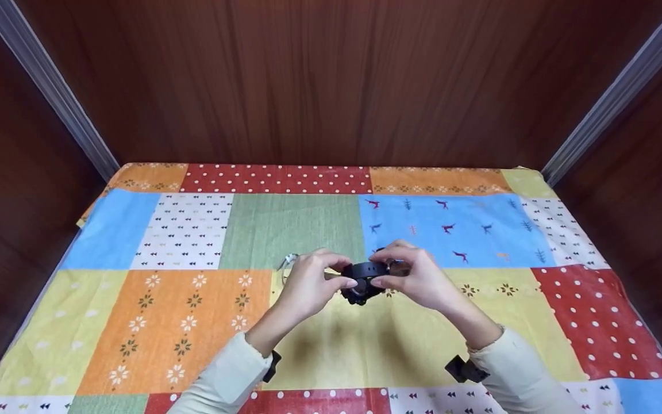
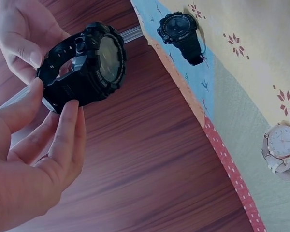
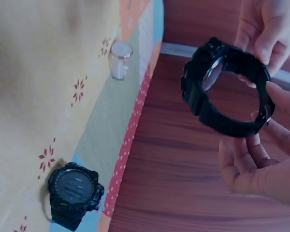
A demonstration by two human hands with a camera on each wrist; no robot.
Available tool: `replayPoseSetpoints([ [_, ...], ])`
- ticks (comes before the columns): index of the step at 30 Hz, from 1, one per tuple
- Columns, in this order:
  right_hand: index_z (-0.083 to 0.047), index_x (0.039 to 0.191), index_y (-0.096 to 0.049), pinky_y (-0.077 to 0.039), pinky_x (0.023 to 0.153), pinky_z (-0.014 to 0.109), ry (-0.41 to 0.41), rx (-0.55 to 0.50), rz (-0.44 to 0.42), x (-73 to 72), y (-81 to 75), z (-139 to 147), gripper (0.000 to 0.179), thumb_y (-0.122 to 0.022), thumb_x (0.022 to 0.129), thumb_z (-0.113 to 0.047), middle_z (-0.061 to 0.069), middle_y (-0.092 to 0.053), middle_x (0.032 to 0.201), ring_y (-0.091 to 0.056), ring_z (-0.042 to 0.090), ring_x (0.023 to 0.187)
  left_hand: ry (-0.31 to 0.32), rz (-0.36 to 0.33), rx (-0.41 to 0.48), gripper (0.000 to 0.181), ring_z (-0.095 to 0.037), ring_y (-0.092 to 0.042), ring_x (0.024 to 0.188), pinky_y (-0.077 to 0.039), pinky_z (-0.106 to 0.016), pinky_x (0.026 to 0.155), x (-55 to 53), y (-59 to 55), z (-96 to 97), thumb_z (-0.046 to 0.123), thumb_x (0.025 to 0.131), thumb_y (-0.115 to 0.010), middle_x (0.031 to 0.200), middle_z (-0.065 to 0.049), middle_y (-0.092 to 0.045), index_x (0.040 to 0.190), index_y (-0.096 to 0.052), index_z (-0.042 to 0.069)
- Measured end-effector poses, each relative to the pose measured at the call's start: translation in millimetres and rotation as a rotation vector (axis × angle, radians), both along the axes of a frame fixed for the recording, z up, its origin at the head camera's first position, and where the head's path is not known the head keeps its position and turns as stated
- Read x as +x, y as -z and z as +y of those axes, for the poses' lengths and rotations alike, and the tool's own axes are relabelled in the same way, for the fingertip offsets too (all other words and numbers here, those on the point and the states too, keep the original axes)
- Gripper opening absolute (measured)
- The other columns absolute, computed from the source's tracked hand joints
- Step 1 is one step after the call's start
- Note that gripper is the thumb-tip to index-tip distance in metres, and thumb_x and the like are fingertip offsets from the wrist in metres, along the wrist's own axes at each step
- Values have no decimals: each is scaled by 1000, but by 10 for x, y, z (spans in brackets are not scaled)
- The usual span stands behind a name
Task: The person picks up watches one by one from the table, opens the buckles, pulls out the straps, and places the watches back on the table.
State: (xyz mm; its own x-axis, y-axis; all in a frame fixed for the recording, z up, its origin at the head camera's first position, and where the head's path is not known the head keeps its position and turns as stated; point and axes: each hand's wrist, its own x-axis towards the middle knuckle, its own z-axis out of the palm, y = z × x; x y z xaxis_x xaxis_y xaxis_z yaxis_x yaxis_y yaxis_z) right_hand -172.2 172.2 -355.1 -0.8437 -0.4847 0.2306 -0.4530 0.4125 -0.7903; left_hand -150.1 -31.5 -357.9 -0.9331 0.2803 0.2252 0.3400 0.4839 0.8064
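Observation:
Both hands hold up a chunky black digital wristwatch (image 1: 367,269) above the yellow part of the cloth. Thumb and fingers of the left hand (image 1: 309,279) pinch its band at one side; the right hand (image 1: 416,277) pinches the band at the other. From the right wrist view, the watch (image 3: 224,126) shows as a closed loop of strap and case. Its face points away from the hands in the left wrist view. On the cloth beyond lie a second black digital watch (image 2: 179,26) and a white watch with a gold-rimmed dial (image 2: 282,141).
A colourful patchwork tablecloth (image 1: 193,328) covers the table. Dark wood panels (image 1: 319,80) stand behind it and at both sides, joined by grey metal corner strips (image 1: 55,86). Dark straps or devices sit at both wrists, below the sleeves (image 1: 224,374).

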Motion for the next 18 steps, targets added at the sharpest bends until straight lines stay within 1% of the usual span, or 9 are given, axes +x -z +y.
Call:
replayPoseSetpoints([
  [4, -1, 97, -68, -47, 68, 29, 13, 58, 77, 16, -11, -61, 23, -74, 74, -4, 6, -57, 90, -54, 18, 79, 1, -5, -35, 20, -21, -60, 90, -50, -28, 73, 3, -16, 10, 11, 78, -71, 94, -6, -62, 97, -69, 4],
  [7, -2, 95, -69, -47, 67, 28, 17, 68, 94, 20, 2, -85, 21, -74, 74, -4, 4, -56, 88, -54, 17, 78, 11, -1, -49, 18, -22, -60, 90, -51, -26, 73, 3, -15, 13, 9, 79, -70, 93, -7, -61, 95, -69, 3],
  [10, -2, 94, -69, -47, 66, 25, 16, 48, 86, 21, 17, -95, 19, -73, 75, -4, 5, -56, 88, -55, 17, 77, 25, 11, -50, 16, -23, -61, 90, -51, -23, 72, -1, 2, 11, 7, 79, -70, 92, -8, -60, 94, -68, 2],
  [12, -1, 93, -70, -48, 66, 24, 11, 30, 75, 22, 22, -98, 18, -73, 75, -4, 5, -56, 88, -56, 17, 77, 36, 6, -37, 16, -23, -62, 89, -51, -21, 71, -1, 7, 9, 6, 79, -69, 92, -9, -60, 93, -67, 1],
  [16, 0, 92, -70, -49, 66, 24, 4, 9, 57, 26, 18, -98, 17, -72, 76, -4, 7, -56, 88, -55, 17, 78, 51, -36, 7, 17, -23, -60, 91, -50, -20, 71, -6, 16, 6, 7, 79, -69, 94, -9, -59, 94, -66, 0],
  [18, 0, 92, -70, -49, 66, 23, 6, 3, 47, 26, 19, -96, 17, -72, 76, -3, 7, -56, 88, -55, 18, 78, 53, -55, 22, 20, -22, -59, 91, -50, -19, 71, -6, 16, 6, 8, 79, -70, 95, -9, -59, 96, -65, 0],
])
